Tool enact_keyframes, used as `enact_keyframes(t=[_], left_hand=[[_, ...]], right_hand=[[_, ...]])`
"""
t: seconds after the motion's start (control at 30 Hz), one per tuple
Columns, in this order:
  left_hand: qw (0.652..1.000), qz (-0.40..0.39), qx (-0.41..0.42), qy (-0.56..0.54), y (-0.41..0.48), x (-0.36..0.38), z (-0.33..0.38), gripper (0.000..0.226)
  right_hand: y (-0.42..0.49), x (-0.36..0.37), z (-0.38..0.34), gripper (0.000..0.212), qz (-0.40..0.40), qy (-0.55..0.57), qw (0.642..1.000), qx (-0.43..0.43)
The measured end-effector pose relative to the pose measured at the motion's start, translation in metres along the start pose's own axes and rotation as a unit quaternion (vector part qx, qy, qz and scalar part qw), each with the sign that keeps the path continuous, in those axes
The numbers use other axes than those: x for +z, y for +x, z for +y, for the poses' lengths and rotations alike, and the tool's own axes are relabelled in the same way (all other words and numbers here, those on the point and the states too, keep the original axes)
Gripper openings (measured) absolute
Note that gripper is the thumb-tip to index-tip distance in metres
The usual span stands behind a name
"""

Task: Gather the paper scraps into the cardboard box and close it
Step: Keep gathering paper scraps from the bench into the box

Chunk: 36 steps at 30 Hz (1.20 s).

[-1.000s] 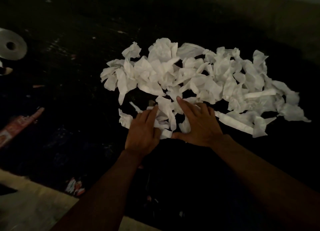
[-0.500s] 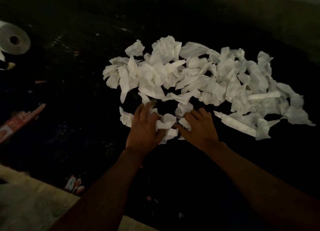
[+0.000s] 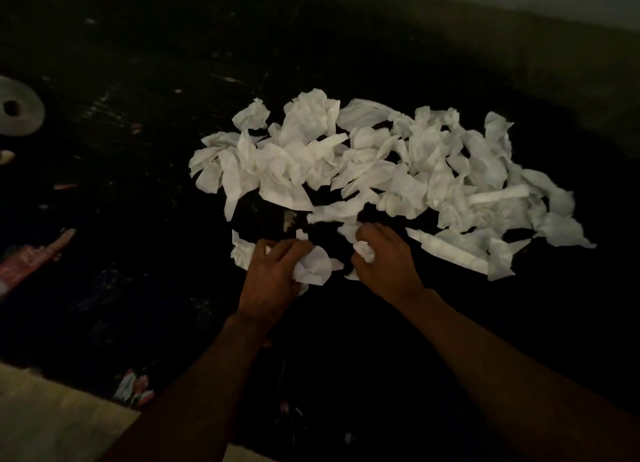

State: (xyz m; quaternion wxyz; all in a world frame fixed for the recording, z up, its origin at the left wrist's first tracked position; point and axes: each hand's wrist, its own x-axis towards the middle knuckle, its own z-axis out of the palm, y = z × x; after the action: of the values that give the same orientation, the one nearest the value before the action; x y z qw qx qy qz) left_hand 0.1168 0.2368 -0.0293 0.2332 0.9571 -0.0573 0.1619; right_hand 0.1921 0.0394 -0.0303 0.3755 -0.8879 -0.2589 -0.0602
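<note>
A wide pile of white crumpled paper scraps (image 3: 381, 170) lies on a dark surface (image 3: 121, 288) in the dim head view. At the pile's near edge my left hand (image 3: 273, 278) is curled around a bunch of scraps (image 3: 313, 266). My right hand (image 3: 388, 264) sits just right of it, fingers closed over a small wad (image 3: 365, 252). A long folded strip (image 3: 450, 252) lies right of my right hand. No cardboard box is in view.
A white tape roll (image 3: 17, 108) lies at the far left edge. A reddish wrapper (image 3: 31, 257) sits at the left, and a small coloured scrap (image 3: 133, 387) lies near a pale floor strip (image 3: 52, 420) at the bottom left.
Both hands went from lying flat on the scraps to curling closed around them and have drawn back toward me, leaving a bare gap at the pile's near edge.
</note>
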Motion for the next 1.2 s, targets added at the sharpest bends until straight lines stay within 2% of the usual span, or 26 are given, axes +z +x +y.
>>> enact_keyframes(t=[0.1,0.17,0.2,0.27,0.33,0.37,0.4,0.43,0.47,0.53,0.6,0.67,0.8,0.9,0.97,1.13,1.2], left_hand=[[0.998,0.001,-0.061,-0.031,0.007,-0.003,0.001,0.021],[0.993,-0.019,-0.103,-0.051,0.011,-0.01,0.005,0.009],[0.993,-0.02,-0.105,-0.053,0.012,-0.013,0.009,0.007],[0.994,-0.017,-0.097,-0.044,0.011,-0.019,0.014,0.021],[0.99,-0.028,-0.116,-0.069,0.011,-0.025,0.019,0.035],[0.99,-0.019,-0.125,-0.059,0.013,-0.026,0.02,0.04],[0.986,-0.044,-0.154,-0.055,0.016,-0.031,0.022,0.036],[0.983,-0.061,-0.171,-0.038,0.019,-0.036,0.025,0.025],[0.977,-0.084,-0.188,-0.047,0.022,-0.042,0.029,0.026],[0.974,-0.094,-0.184,-0.096,0.025,-0.05,0.032,0.038],[0.974,-0.084,-0.165,-0.128,0.034,-0.061,0.04,0.046],[0.977,-0.076,-0.125,-0.155,0.045,-0.072,0.053,0.056],[0.983,-0.041,-0.042,-0.173,0.072,-0.094,0.093,0.067],[0.98,-0.031,-0.034,-0.193,0.094,-0.101,0.124,0.07],[0.977,-0.049,-0.035,-0.205,0.107,-0.106,0.151,0.062],[0.973,-0.066,-0.037,-0.22,0.137,-0.104,0.229,0.024],[0.971,-0.068,-0.034,-0.225,0.146,-0.098,0.269,0.021]], right_hand=[[0.0,-0.006,-0.006,0.03,-0.012,0.044,0.998,0.051],[0.0,-0.012,-0.011,0.032,-0.026,0.052,0.996,0.068],[0.0,-0.015,-0.014,0.03,-0.021,0.062,0.995,0.079],[-0.004,-0.023,-0.021,0.016,0.003,0.089,0.99,0.106],[-0.009,-0.034,-0.029,0.007,-0.008,0.103,0.984,0.148],[-0.011,-0.039,-0.03,0.008,-0.014,0.109,0.978,0.18],[-0.012,-0.044,-0.032,0.013,-0.009,0.114,0.97,0.213],[-0.012,-0.049,-0.033,0.022,0.001,0.12,0.963,0.242],[-0.012,-0.055,-0.036,0.033,0.01,0.122,0.959,0.254],[-0.011,-0.068,-0.044,0.045,0.03,0.109,0.962,0.25],[-0.009,-0.085,-0.053,0.047,0.056,0.097,0.966,0.235],[-0.006,-0.106,-0.061,0.055,0.078,0.074,0.968,0.225],[-0.001,-0.155,-0.075,0.072,0.119,0.007,0.972,0.204],[-0.004,-0.192,-0.078,0.078,0.156,-0.006,0.969,0.193],[-0.007,-0.22,-0.081,0.074,0.173,-0.012,0.963,0.205],[-0.028,-0.297,-0.065,0.065,0.187,-0.042,0.952,0.237],[-0.043,-0.329,-0.051,0.062,0.21,-0.044,0.947,0.241]])
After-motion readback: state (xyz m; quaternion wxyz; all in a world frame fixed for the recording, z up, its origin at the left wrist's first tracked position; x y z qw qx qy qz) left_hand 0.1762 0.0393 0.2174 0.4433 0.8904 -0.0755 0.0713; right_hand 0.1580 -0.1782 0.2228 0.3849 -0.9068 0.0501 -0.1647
